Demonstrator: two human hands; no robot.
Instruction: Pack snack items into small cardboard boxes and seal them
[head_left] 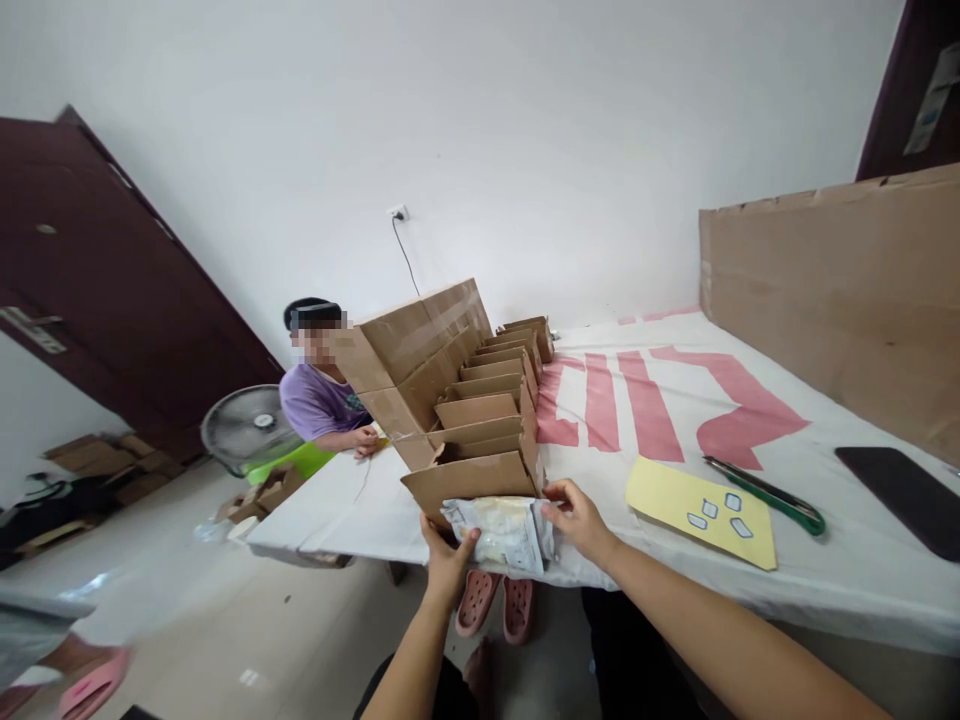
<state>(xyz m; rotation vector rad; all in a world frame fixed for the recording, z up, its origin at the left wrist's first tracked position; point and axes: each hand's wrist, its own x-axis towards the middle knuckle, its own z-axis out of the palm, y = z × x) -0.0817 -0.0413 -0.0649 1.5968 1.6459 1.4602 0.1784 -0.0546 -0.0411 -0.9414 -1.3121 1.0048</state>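
A white and pale yellow plastic packet (496,530) is held upright at the table's near edge, against the front of the nearest open cardboard box (480,476). My left hand (445,562) is closed on its lower left side, with the thumb on the front and the other fingers partly hidden behind. At the packet's right edge, my right hand (581,518) pinches it between thumb and fingers. Behind that box, several more open brown boxes (486,385) stand in a row running away from me.
A tall cardboard panel (424,345) stands left of the row; a co-worker (322,395) sits beyond it. On the white cloth (592,480) lie yellow paper with stickers (660,495), a green utility knife (780,498) and a black phone (896,495). Another large cardboard piece (840,290) borders the right side.
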